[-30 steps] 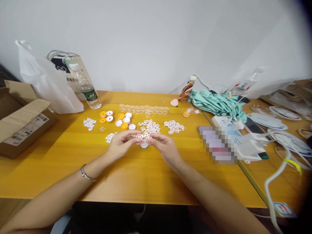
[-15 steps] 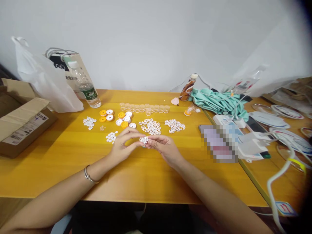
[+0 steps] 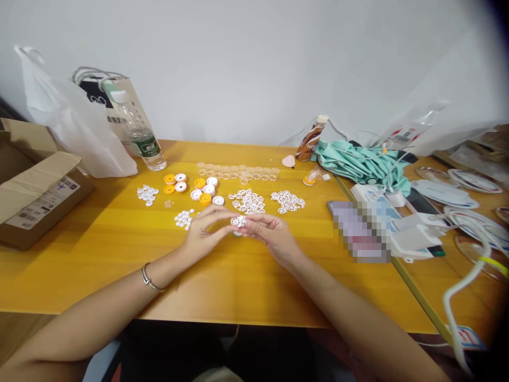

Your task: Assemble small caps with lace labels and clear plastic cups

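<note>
A small white perforated plastic disc is being pinched between the left hand and right hand, brought together just above the yellow wooden worktop. Seemingly, discs are being separated; careful fingertip control is being demanded next.

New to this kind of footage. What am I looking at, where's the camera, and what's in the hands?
No machine here: one camera on a person's head looks forward and down, so the two bare arms entering from below are the wearer's own. The left hand and right hand meet over a yellow wooden table, pinching a small white openwork piece between their fingertips. Behind lie heaps of similar white pieces, orange and white caps, a row of clear rings and a water bottle. A cardboard box sits at the left.
</note>
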### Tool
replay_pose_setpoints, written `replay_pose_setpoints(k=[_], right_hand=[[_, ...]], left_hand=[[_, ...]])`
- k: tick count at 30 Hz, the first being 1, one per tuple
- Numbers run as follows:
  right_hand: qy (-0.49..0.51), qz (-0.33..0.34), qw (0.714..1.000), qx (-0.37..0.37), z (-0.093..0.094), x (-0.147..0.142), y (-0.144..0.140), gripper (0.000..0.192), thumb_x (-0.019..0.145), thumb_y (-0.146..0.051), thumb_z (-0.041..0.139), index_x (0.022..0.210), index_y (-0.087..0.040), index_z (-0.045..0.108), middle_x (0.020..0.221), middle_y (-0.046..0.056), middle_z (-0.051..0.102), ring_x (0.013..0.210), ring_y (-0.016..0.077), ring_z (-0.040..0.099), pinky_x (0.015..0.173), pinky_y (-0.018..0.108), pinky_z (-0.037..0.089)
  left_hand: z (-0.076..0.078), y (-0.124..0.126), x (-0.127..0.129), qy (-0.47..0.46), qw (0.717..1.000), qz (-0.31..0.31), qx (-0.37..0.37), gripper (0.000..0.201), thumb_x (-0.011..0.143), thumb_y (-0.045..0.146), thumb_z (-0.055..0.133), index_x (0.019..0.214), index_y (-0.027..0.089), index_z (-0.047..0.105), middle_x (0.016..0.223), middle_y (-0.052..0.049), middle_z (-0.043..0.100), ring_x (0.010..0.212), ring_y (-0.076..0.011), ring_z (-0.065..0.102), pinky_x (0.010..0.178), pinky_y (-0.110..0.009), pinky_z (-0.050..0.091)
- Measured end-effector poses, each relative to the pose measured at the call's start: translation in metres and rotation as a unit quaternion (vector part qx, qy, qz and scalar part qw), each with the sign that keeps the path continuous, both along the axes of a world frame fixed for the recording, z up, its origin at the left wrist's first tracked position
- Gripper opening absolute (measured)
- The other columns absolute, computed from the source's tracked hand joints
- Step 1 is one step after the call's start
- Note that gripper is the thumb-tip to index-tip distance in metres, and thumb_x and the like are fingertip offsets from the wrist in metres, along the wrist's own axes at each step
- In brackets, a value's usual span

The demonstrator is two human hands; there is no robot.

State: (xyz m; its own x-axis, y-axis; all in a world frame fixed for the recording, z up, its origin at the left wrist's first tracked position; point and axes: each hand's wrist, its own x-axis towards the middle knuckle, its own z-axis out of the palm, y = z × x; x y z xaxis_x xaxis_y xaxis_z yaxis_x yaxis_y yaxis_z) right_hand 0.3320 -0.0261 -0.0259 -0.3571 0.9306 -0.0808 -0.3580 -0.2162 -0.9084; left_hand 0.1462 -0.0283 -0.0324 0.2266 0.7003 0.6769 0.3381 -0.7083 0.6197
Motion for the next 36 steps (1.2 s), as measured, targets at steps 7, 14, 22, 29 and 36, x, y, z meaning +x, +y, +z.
replay_pose_setpoints(k=[7,14,22,29,36], right_hand=[[-0.012,0.010,1.000,0.008,-0.004,0.001,0.002,0.018,0.063,-0.026,0.077,0.079,-0.021,0.071,0.077,0.000,0.074,0.067,0.0122,0.068,0.074,0.028,0.054],[-0.027,0.005,0.999,0.043,-0.006,0.000,0.004,0.016,0.065,-0.028,0.076,0.079,-0.021,0.069,0.072,-0.002,0.072,0.064,0.0102,0.066,0.071,0.025,0.052],[-0.051,-0.011,0.998,0.038,-0.010,-0.004,0.003,0.019,0.061,-0.027,0.078,0.073,-0.020,0.066,0.074,-0.002,0.072,0.066,0.0097,0.065,0.070,0.024,0.051],[-0.053,-0.026,0.998,0.036,-0.010,-0.004,0.004,0.019,0.063,-0.029,0.077,0.076,-0.020,0.066,0.073,-0.002,0.070,0.063,0.0100,0.063,0.073,0.026,0.051],[-0.045,-0.028,0.998,0.032,-0.012,-0.005,0.007,0.022,0.060,-0.031,0.078,0.075,-0.020,0.066,0.066,-0.003,0.068,0.061,0.0102,0.062,0.071,0.027,0.050]], left_hand=[[0.000,0.000,0.002,0.010,1.000,0.000,0.004,0.023,0.078,0.020,0.066,0.101,0.021,0.067,0.090,-0.005,0.064,0.083,-0.0139,0.059,0.077,-0.030,0.050],[-0.003,0.002,0.001,0.028,0.999,-0.010,0.015,0.023,0.079,0.017,0.065,0.102,0.019,0.066,0.089,-0.006,0.064,0.082,-0.0138,0.060,0.075,-0.029,0.049],[-0.007,-0.002,0.006,0.035,0.999,-0.024,-0.022,0.020,0.081,0.020,0.063,0.100,0.019,0.065,0.087,-0.005,0.064,0.078,-0.0136,0.061,0.072,-0.028,0.051],[-0.010,-0.001,0.009,0.009,0.995,-0.020,-0.094,0.022,0.082,0.024,0.062,0.102,0.020,0.066,0.086,-0.005,0.066,0.080,-0.0139,0.060,0.074,-0.028,0.050],[-0.012,0.000,0.016,-0.071,0.979,-0.012,-0.189,0.020,0.079,0.030,0.065,0.094,0.017,0.068,0.085,-0.005,0.070,0.075,-0.0138,0.062,0.071,-0.027,0.050]])
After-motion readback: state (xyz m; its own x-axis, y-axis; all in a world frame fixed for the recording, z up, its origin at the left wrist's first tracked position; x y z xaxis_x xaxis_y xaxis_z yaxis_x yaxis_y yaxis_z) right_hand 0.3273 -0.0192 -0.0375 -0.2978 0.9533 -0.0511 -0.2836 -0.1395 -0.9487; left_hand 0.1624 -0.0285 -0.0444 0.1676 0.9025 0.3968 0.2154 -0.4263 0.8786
